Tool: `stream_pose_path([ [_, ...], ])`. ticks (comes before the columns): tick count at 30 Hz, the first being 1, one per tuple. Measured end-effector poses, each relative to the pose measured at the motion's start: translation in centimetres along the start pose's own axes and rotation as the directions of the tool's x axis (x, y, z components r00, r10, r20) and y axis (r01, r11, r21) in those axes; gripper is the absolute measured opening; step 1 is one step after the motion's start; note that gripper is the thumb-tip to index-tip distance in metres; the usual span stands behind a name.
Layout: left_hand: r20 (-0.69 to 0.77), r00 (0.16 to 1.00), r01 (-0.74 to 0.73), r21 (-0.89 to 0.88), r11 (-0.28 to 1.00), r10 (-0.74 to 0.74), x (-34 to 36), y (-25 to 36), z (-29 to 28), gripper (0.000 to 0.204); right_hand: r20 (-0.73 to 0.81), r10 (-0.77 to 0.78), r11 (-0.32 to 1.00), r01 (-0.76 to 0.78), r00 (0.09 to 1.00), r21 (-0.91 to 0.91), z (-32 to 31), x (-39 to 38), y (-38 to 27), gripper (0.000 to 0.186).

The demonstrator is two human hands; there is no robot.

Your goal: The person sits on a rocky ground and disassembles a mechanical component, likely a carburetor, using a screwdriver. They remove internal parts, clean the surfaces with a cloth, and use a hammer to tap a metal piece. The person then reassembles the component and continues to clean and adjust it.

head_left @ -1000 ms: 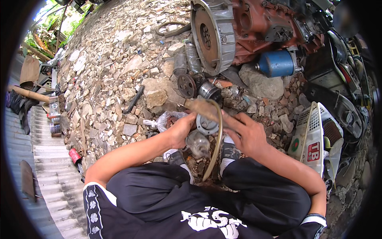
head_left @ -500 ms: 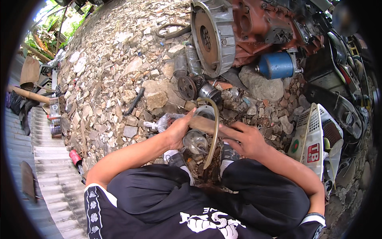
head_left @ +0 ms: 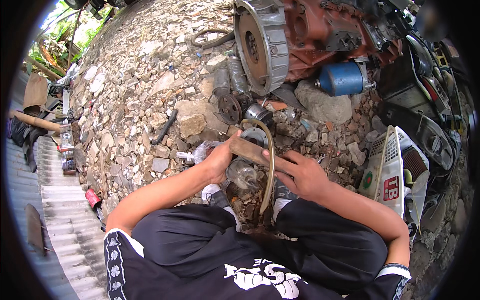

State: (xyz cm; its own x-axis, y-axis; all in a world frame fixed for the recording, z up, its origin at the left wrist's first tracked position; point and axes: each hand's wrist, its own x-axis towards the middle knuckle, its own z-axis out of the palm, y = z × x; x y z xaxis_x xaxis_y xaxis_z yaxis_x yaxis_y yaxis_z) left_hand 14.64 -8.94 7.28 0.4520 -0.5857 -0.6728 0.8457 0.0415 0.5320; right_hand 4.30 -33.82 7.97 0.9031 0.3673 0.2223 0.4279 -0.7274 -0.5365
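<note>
My left hand [head_left: 218,163] is closed on the left end of a flat brown, wood-like strip [head_left: 248,150]. My right hand [head_left: 304,176] grips its right end, fingers bent round it. A translucent yellowish hose [head_left: 269,192] arches over the strip beside my right fingers and hangs between my knees. Behind the strip is a round silver metal part [head_left: 255,135], partly hidden. Below it, between my feet, lies a clear bowl-like piece [head_left: 240,175]. A crumpled plastic bag [head_left: 188,156] is left of my left hand.
A red engine block [head_left: 322,22] with a silver housing and blue cylinder [head_left: 340,79] lies ahead on rubble. Nearby are a pulley [head_left: 229,109], piston [head_left: 262,116] and black bar [head_left: 166,127]. A white crate [head_left: 372,177] stands right; corrugated sheets [head_left: 57,210] lie left.
The brown strip has moved down and a little left with my hands still on it, showing more of the metal part behind. The whole view has shifted slightly.
</note>
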Motion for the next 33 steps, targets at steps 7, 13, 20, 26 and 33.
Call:
stream_pose_path([
  [7, -0.038, 0.991, -0.125, 0.098, 0.987, 0.129, 0.6, -1.0, 0.0, 0.060, 0.010, 0.074, 0.997, -0.074, 0.997, -0.015, -2.1, -1.0, 1.6, 0.065],
  [13, 0.005, 0.983, -0.183, 0.055, 0.982, 0.183, 2.0, 0.0, -0.1, 0.056, -0.046, 0.097, 0.987, -0.102, 0.994, -0.123, -2.0, -0.9, 2.0, 0.068],
  [20, -0.058, 0.992, -0.113, 0.027, 0.993, 0.115, 0.8, 0.2, -0.6, 0.053, -0.044, 0.004, 0.989, -0.011, 0.999, -0.145, -0.7, -2.2, 1.7, 0.064],
  [26, 0.001, 0.996, -0.091, -0.075, 0.993, 0.091, 1.1, -0.4, -4.0, 0.062, -0.060, 0.405, 0.914, -0.404, 0.912, 0.023, -1.3, -3.3, 4.8, 0.064],
  [33, -0.127, 0.988, -0.112, -0.175, 0.978, 0.091, 0.8, -1.1, -7.7, 0.068, 0.054, 0.554, 0.805, -0.551, 0.831, 0.218, 1.8, -7.9, 6.2, 0.065],
])
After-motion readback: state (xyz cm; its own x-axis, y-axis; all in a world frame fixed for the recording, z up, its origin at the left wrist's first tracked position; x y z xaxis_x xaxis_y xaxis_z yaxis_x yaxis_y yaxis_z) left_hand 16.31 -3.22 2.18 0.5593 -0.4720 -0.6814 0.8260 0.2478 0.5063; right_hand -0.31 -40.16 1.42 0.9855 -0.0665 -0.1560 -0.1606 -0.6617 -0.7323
